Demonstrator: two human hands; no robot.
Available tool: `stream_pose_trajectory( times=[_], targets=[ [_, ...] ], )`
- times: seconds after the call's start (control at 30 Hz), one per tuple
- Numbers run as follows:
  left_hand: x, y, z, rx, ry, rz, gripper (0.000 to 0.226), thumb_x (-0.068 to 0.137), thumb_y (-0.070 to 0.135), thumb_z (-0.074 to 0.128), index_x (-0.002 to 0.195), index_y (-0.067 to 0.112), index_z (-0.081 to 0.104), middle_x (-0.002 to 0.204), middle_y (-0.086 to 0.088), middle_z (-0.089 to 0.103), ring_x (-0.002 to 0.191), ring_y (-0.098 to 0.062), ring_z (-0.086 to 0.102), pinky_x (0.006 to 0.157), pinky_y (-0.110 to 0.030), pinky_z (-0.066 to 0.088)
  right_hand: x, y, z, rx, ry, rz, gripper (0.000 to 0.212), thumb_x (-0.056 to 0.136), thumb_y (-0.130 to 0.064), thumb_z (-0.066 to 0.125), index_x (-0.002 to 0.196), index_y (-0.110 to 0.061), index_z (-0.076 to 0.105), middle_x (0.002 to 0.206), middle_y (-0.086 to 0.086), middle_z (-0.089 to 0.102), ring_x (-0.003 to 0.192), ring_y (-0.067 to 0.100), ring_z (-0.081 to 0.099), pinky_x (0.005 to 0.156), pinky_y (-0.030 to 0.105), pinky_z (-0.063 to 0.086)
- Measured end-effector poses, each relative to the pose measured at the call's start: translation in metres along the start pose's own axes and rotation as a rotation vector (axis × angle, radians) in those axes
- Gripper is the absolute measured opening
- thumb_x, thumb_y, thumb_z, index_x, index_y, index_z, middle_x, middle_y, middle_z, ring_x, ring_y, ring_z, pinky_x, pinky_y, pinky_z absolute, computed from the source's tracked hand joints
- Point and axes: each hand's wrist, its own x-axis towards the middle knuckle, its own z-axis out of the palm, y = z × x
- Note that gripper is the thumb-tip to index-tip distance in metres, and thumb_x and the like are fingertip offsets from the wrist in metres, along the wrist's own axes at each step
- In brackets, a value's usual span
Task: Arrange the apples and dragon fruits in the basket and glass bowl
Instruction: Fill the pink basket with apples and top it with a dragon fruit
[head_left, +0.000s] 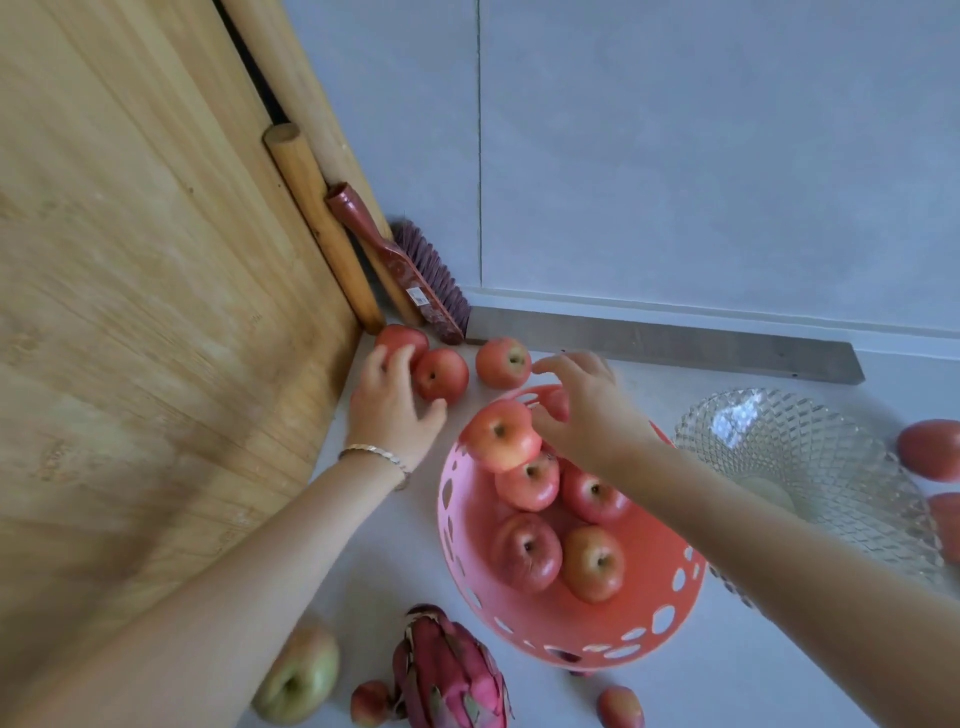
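A pink perforated basket (644, 631) holds several red apples; one apple (498, 435) lies against its far-left rim. My right hand (582, 410) hovers over that rim with fingers spread, right beside this apple and holding nothing. My left hand (389, 405) reaches with fingers apart between two loose apples, one (397, 338) in the corner and one (441, 374) next to it; no grip shows. Another apple (503, 362) lies behind the basket. A dragon fruit (449, 675) lies at the front. The glass bowl (810, 467) stands to the right.
A greenish apple (298, 675) and two small red fruits (370, 702) (621, 706) lie at the near edge. Red fruits (930, 449) sit right of the bowl. A wooden board (156, 312), rolling pins (317, 218) and a brush (415, 270) lean in the corner.
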Motion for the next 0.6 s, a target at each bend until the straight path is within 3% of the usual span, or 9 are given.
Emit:
stream_pose_trajectory(
  times=[0.1, 0.23, 0.3, 0.47, 0.6],
  targets=[
    [0.02, -0.039, -0.004, 0.115, -0.142, -0.262, 0.071, 0.075, 0.026, 0.066, 0.137, 0.02, 0.03, 0.15, -0.013, 0.016, 0.131, -0.033, 0.034, 0.102, -0.041, 0.038, 0.041, -0.03, 0.016, -0.039, -0.111, -0.087, 0.044, 0.075, -0.016, 0.06, 0.119, -0.015, 0.053, 0.118, 0.01, 0.051, 0.112, 0.03, 0.045, 0.091, 0.032, 0.036],
    [0.014, -0.047, 0.009, 0.276, -0.299, -0.228, 0.074, 0.072, 0.039, 0.068, 0.135, 0.029, 0.03, 0.147, -0.005, 0.021, 0.123, -0.033, 0.043, 0.098, -0.04, 0.042, 0.072, -0.05, 0.056, -0.36, -0.312, -0.075, 0.051, 0.076, -0.026, 0.062, 0.123, -0.016, 0.045, 0.12, 0.013, 0.046, 0.113, 0.034, 0.048, 0.082, 0.038, 0.041],
    [0.009, -0.047, 0.02, 0.357, -0.36, -0.238, 0.078, 0.074, 0.042, 0.065, 0.138, 0.032, 0.022, 0.146, -0.005, 0.019, 0.123, -0.033, 0.041, 0.097, -0.04, 0.04, 0.082, -0.051, 0.077, -0.44, -0.358, -0.012, 0.061, 0.076, -0.025, 0.066, 0.129, -0.014, 0.037, 0.125, 0.014, 0.043, 0.114, 0.034, 0.049, 0.079, 0.037, 0.042],
    [0.013, -0.067, 0.039, 0.322, -0.308, -0.24, 0.082, 0.078, 0.034, 0.065, 0.142, 0.034, 0.013, 0.149, -0.011, 0.008, 0.121, -0.035, 0.04, 0.094, -0.039, 0.041, 0.112, -0.047, 0.123, -0.531, -0.408, 0.164, 0.079, 0.081, -0.022, 0.062, 0.142, -0.017, 0.012, 0.137, 0.025, 0.032, 0.119, 0.037, 0.047, 0.089, 0.043, 0.048],
    [0.015, -0.068, 0.043, 0.292, -0.231, -0.2, 0.073, 0.082, 0.031, 0.062, 0.141, 0.03, 0.019, 0.146, -0.014, 0.014, 0.114, -0.039, 0.043, 0.089, -0.041, 0.044, 0.112, -0.047, 0.118, -0.428, -0.36, 0.168, 0.076, 0.076, -0.029, 0.07, 0.134, -0.015, 0.024, 0.132, 0.021, 0.04, 0.113, 0.033, 0.053, 0.081, 0.036, 0.047]
  ],
)
